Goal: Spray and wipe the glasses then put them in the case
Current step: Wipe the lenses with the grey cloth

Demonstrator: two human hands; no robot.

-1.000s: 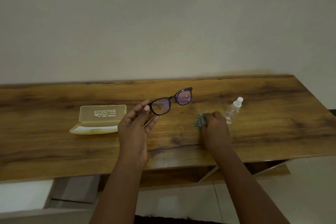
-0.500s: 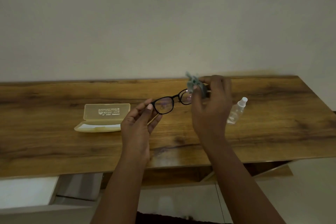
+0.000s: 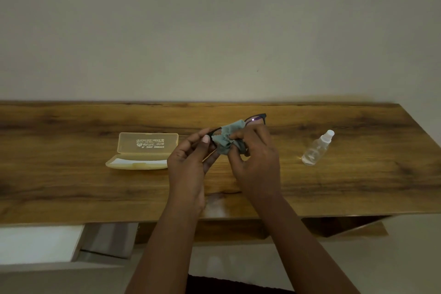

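Head view, 1 scene, 5 items on or over a wooden table (image 3: 71, 193).

Item 1: black-framed glasses (image 3: 256, 119), held in the air above the table between both hands. Only the right end of the frame and part of 1 lens show beyond the fingers; the rest is covered by cloth and fingers.

Item 2: grey-green cleaning cloth (image 3: 225, 137), bunched over the middle and left lens of the glasses, lying between the 2 sets of fingertips.

Item 3: left hand (image 3: 188, 167), fingers closed in a pinch on the left end of the frame, thumb nail facing the camera, touching the cloth's left edge.

Item 4: right hand (image 3: 257, 164), fingers closed around the cloth, pressing it against the glasses; the frame's free end sticks out just above these fingers.

Item 5: translucent yellow glasses case (image 3: 143, 150), lying open on the table to the left of the left fingers, apart from them, lid raised with printed lettering.

Item 6: small clear spray bottle (image 3: 316, 149), white cap, lying tilted on the table well to the right of the right fingers.
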